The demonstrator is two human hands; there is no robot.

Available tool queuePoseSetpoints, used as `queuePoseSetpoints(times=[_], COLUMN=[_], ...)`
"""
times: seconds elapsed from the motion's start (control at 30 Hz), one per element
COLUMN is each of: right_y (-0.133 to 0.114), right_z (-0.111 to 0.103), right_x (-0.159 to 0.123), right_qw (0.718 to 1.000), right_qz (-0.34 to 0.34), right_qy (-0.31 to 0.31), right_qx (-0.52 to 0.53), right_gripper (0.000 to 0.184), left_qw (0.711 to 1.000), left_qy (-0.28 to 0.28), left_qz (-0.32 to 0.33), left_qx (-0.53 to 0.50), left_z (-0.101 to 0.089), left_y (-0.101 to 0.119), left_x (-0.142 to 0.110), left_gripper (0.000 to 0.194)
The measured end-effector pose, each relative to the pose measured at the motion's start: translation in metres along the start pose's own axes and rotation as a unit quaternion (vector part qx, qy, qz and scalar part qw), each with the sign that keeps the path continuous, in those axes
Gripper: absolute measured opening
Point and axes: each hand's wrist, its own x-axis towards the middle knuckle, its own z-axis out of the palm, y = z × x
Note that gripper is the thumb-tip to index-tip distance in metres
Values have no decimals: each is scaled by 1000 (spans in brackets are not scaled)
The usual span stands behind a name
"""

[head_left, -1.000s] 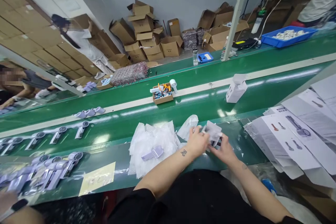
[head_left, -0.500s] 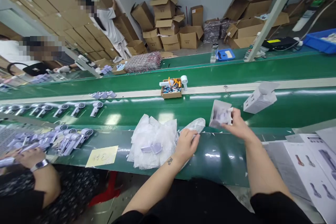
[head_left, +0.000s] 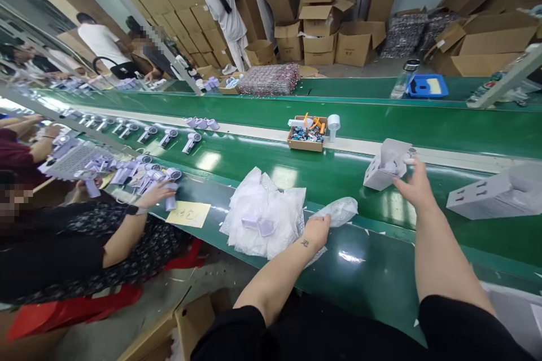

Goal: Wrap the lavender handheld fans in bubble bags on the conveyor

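Note:
In my left hand (head_left: 317, 231), the fingers are closed on a clear bubble-wrap bag (head_left: 341, 211); whatever is inside is hard to make out. My right hand (head_left: 415, 183) is at the right side of an open white box (head_left: 376, 176) standing on the green belt, thumb and fingers against its upper edge. Crumpled clear wrapping shows in the box's mouth. Left of my left hand lies a pile of bubble-wrap bags (head_left: 258, 200) with a pale purple piece (head_left: 259, 225) on top. A second white box (head_left: 474, 200) stands to the right, with wrapping sticking out.
A small carton (head_left: 307, 145) of little parts and a white handheld device (head_left: 333, 126) stand mid-belt. Purple handheld devices (head_left: 191, 142) line up at left. A co-worker's hand (head_left: 154, 194) is by a yellow paper (head_left: 188, 214). A steel post (head_left: 508, 82) rises at right.
The view has swung left. My right hand and the white box have moved slightly farther away over the belt. My left hand still grips the bubble-wrap bag.

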Motion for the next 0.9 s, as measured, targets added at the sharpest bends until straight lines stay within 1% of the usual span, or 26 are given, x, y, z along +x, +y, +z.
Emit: queuePoseSetpoints(times=[0.03,0.07,0.1,0.13,0.17,0.2,0.23,0.27,0.3,0.33,0.4,0.43,0.47,0.5,0.53,0.57,0.67,0.7,0.73,0.77,0.8,0.83,0.87,0.9], right_y=[-16,-33,-49,-65,-78,-89,-99,-106,-111,-116,-126,-132,-138,-144,-150,-157,-179,-188,-199,-211,-224,-238,-253,-267], right_z=[-3,-5,-5,-3,2,7,14,21,27,33,43,47,50,52,55,58,70,76,84,92,103,115,128,144], right_x=[-17,-37,-59,-81,-104,-125,-143,-158,-169,-178,-188,-191,-193,-194,-196,-198,-202,-204,-207,-210,-214,-219,-224,-229], right_qw=[999,996,997,996,979,954,930,912,906,906,909,912,916,919,924,930,951,957,959,957,948,932,911,889], right_qz=[0,9,37,65,70,70,76,84,99,114,127,122,112,98,82,64,0,-30,-66,-109,-154,-196,-229,-245], right_qy=[51,85,71,-17,-163,-258,-319,-353,-353,-339,-307,-293,-281,-271,-264,-255,-234,-230,-228,-234,-248,-272,-306,-344], right_qx=[-14,-14,9,56,102,134,165,191,211,228,253,261,265,267,265,256,204,177,152,134,128,136,153,175], right_gripper=[44,38,35,36,43,51,52,49,43,36,31,31,31,31,30,29,29,28,26,22,19,17,17,17], left_qw=[1000,999,994,985,968,944,916,892,873,862,858,858,854,845,830,813,750,723,687,644,597,550,513,491], left_qy=[11,28,47,64,78,89,95,99,103,113,153,180,210,238,262,282,334,342,340,325,302,280,272,284], left_qz=[-6,-18,-33,-48,-58,-62,-56,-43,-27,-11,17,23,21,10,-7,-28,-81,-93,-103,-112,-120,-126,-135,-147], left_qx=[-14,-42,-89,-153,-231,-312,-385,-439,-476,-495,-490,-481,-476,-479,-492,-509,-565,-593,-634,-683,-734,-776,-803,-810], left_z=[-3,-7,-13,-19,-27,-35,-43,-51,-58,-64,-72,-75,-77,-80,-83,-88,-109,-118,-127,-136,-144,-151,-156,-161], left_y=[1,3,6,9,12,15,18,20,21,22,19,16,10,2,-8,-19,-59,-73,-87,-101,-116,-132,-149,-169], left_x=[-1,-3,-7,-12,-18,-26,-35,-44,-55,-65,-85,-93,-100,-106,-111,-116,-129,-133,-138,-144,-150,-158,-166,-176], left_gripper=[44,39,35,31,27,26,26,29,32,36,47,48,42,33,23,17,15,16,17,19,24,29,34,37])
